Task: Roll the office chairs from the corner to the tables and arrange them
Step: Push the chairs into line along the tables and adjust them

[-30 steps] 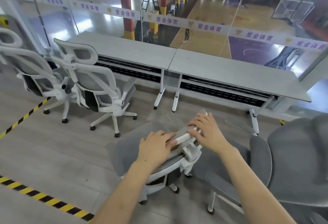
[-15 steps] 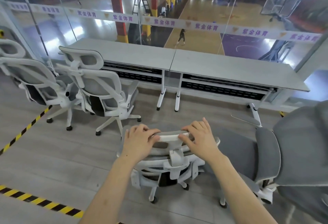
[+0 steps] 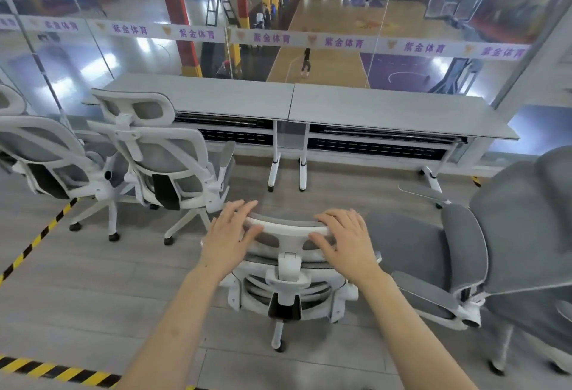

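Two hands on one white-framed office chair (image 3: 288, 269), seen from behind and above, centre foreground. Left hand (image 3: 227, 239) lies over the left end of the headrest (image 3: 286, 228), fingers fairly straight across the top bar, thumb laid along the rear face. Right hand (image 3: 346, 242) rests on the right end, fingers draped forward over the top, thumb pointing inward across the mesh. Neither hand fully curled round the bar; both touching it. Chair faces the tables, back towards the camera, castor (image 3: 279, 347) visible on the grey plank floor (image 3: 93, 281). It stands in the open floor short of the tables, roughly opposite their join.

Just right of it: a grey upholstered chair (image 3: 483, 253), seat and armrest turned towards the held chair, close but apparently not touching. Left of it: two more white mesh chairs. The nearer one (image 3: 167, 154) sits at the left table (image 3: 204, 95), backrest towards the camera; the farther one (image 3: 46, 154) is beside it at the frame edge.

Right table (image 3: 393, 111) butts against the left one, both grey-topped on white legs, set along a glass wall (image 3: 309, 3). A white band with purple characters (image 3: 272, 38) runs across the glass. Yellow-black hazard tape (image 3: 34, 244) crosses the floor at left and bottom.
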Available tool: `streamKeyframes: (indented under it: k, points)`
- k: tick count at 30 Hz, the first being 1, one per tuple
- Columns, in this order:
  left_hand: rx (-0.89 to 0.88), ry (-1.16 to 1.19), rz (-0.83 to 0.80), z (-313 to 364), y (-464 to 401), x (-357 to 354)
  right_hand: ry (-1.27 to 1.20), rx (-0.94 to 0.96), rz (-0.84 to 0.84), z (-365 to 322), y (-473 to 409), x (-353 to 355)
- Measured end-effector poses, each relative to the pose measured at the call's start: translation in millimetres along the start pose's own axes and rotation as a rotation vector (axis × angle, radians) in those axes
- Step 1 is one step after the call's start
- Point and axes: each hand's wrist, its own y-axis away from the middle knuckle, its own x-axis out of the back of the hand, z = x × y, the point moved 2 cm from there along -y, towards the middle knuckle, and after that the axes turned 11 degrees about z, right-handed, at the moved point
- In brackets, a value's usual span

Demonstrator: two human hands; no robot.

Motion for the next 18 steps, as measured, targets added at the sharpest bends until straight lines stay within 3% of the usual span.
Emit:
streamKeyframes:
  k: [3,6,9,14,18]
  points:
    - [0.181,0.042,0.010,-27.8,10.9,-9.2,-0.077,-0.314,-0.033,19.2,15.9,13.7]
    - [0.330,-0.171,-0.209,-56.5,17.7,-30.5,0.022,-0.451,-0.131,42.2,34.8,9.6]
    - [0.399,-0.241,-0.320,-67.5,14.8,-45.4,0.080,-0.598,-0.303,59.5,52.4,-13.7]
    - [0.420,-0.331,-0.351,-68.4,8.5,-54.4,0.189,-0.641,-0.284,64.8,54.2,-39.3]
    - [0.421,-0.226,-0.306,-79.0,-2.8,-61.6,0.163,-0.664,-0.256,67.7,46.7,-45.9]
